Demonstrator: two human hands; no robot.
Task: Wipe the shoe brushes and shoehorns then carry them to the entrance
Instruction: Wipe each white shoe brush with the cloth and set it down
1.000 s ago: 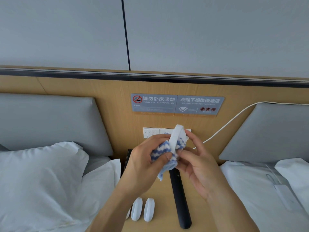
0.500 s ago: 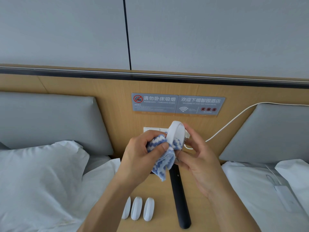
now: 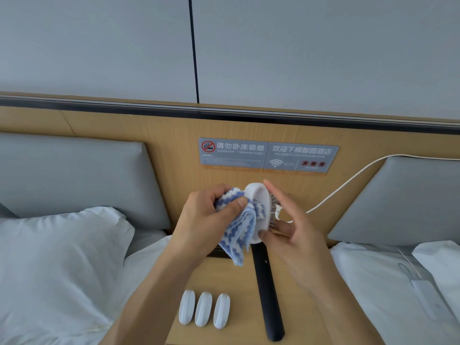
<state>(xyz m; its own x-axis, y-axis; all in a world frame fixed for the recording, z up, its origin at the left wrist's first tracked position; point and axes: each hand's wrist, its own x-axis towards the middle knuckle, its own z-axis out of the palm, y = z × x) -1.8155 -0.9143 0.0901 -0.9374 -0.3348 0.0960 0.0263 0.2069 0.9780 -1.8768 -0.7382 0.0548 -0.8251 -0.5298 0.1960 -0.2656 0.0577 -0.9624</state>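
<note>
Over the wooden nightstand (image 3: 239,282), my right hand (image 3: 288,232) holds a white shoe brush (image 3: 261,207) upright by its ends, thumb at the bottom, bristles facing right. My left hand (image 3: 206,220) grips a blue-and-white striped cloth (image 3: 239,227) and presses it against the brush's white back. Three more white shoe brushes (image 3: 204,308) lie side by side on the nightstand. A long black shoehorn (image 3: 267,292) lies beside them, running toward the front edge.
A bed with a white pillow (image 3: 57,265) lies to the left and another bed (image 3: 388,290) to the right. A white cable (image 3: 348,183) runs along the wooden headboard panel (image 3: 174,150), which carries a grey sign (image 3: 267,155). Grey cushions flank the nightstand.
Both hands have risen slightly with the brush. The cloth has slid along the brush's back, and the third brush on the nightstand has come into view.
</note>
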